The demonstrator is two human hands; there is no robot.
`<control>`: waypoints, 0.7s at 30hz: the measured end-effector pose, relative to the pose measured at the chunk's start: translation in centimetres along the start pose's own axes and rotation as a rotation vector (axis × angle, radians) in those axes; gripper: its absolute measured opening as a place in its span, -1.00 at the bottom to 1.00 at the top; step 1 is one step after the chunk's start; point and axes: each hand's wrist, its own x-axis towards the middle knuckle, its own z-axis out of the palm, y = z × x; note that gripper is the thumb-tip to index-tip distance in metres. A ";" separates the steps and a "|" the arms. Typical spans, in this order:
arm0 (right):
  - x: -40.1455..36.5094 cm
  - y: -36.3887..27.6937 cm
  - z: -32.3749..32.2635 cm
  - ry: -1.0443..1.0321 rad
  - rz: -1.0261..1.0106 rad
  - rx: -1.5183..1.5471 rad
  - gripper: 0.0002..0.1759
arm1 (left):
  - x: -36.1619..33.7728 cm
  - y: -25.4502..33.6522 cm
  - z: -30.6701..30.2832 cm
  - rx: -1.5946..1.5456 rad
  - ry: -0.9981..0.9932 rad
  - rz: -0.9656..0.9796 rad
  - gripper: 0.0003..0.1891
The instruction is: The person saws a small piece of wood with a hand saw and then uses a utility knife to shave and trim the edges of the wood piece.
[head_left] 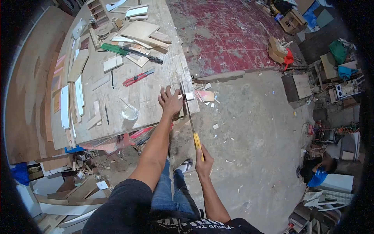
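Note:
My right hand (204, 160) is wrapped round the yellow handle (197, 141) of a hand saw. The saw's long thin blade (189, 115) reaches up over the right edge of the wooden table (148, 99). Against that blade, at the table edge, lies a small pale piece of wood (189, 96). My left hand (170, 102) presses down just left of the blade with its fingers spread, over a piece mostly hidden beneath it. A red utility knife (138, 77) lies beyond my left hand.
A green and black tool (130, 52), wood offcuts (140, 29) and a clear container (129, 113) are on the table. Wood scraps lie at lower left. Boxes (293, 21) and clutter line the right side, where a crouching person (317, 171) shows.

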 end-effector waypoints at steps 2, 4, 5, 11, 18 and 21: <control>4.3 -2.8 1.8 -0.046 0.015 0.050 -0.61 | -0.3 0.0 -0.2 0.000 -0.015 -0.009 -0.65; 4.8 -2.2 2.4 -0.052 0.065 0.111 -0.62 | -0.1 -0.1 -0.2 -0.020 -0.007 -0.002 -0.65; 3.4 -1.1 1.8 -0.021 -0.008 0.030 -0.63 | 0.1 0.0 -0.2 -0.018 -0.004 0.002 -0.65; 2.8 -2.2 1.4 -0.014 -0.011 -0.028 -0.63 | 0.0 -0.5 0.7 0.003 0.040 0.021 -0.65; -0.4 -0.9 -0.1 -0.023 0.023 -0.035 -0.63 | 0.4 0.0 0.1 -0.015 0.016 -0.020 -0.66; 3.0 -1.4 1.9 -0.020 -0.014 -0.042 -0.62 | 0.1 -0.5 0.7 -0.014 0.042 0.017 -0.66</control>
